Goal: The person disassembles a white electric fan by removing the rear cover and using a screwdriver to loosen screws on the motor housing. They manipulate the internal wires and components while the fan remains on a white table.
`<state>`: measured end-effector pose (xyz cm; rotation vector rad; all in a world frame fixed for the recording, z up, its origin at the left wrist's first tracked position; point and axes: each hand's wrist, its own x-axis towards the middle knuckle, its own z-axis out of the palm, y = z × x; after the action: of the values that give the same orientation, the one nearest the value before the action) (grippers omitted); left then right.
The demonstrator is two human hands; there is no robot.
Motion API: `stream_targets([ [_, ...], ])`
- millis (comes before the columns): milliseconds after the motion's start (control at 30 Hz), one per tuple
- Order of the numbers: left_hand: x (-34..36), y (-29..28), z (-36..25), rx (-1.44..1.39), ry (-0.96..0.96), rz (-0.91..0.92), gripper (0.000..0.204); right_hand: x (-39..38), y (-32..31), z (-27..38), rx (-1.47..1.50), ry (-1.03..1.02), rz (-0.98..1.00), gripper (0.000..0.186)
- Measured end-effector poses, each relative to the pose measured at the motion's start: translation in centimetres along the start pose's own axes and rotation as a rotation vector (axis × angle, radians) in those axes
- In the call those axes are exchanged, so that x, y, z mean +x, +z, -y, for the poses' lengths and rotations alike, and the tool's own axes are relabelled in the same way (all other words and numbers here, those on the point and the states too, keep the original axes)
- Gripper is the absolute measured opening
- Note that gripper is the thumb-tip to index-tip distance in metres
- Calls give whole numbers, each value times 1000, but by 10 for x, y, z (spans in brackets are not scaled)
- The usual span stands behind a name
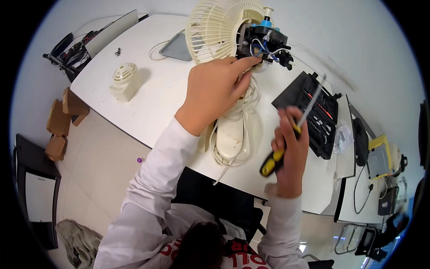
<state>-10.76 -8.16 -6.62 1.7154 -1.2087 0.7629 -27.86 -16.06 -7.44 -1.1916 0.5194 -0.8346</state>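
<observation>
A cream desk fan (207, 33) stands at the far side of the table, with its wire grille to the left. Its black motor (255, 40) is bare, and blue and white wires hang loose at its back. My left hand (214, 92) grips the fan just below the motor, index finger stretched along the wires; its other fingertips are partly hidden. My right hand (292, 154) holds a screwdriver (273, 162) with a yellow and black handle, its shaft pointing up and away, apart from the fan. The cream base (230, 139) and coiled white cord (253, 96) lie between my arms.
A cream motor cover (124, 83) sits on the white table (156, 105) at the left. Behind it are small metal pieces (118, 52) and a grey tray (178, 47). An open black tool case (325, 145) lies at the right. Cardboard boxes (58, 119) are on the floor.
</observation>
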Motion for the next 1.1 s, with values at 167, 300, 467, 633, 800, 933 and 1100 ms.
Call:
stream_targets([
  [167, -4, 7, 1, 19, 13, -14, 40, 68, 30, -7, -241, -311, 40, 38],
  [300, -10, 15, 3, -15, 14, -81, 45, 78, 46, -7, -263, -304, 4, 37],
  [467, -13, 20, 2, -129, -66, -146, 46, 85, 48, -11, -235, -244, -18, 33],
  [633, 1, 14, 2, -18, -7, -191, 43, 85, 48, -14, -225, -249, -20, 33],
  [800, -2, 18, -2, 25, -45, -216, 44, 83, 51, -22, -163, -293, -57, 31],
  [933, -10, 18, -5, 27, -40, -230, 47, 85, 50, -26, -115, -303, -27, 29],
  [1100, -25, 10, -14, -55, -150, -107, 51, 86, 49, -27, -89, -275, -34, 26],
])
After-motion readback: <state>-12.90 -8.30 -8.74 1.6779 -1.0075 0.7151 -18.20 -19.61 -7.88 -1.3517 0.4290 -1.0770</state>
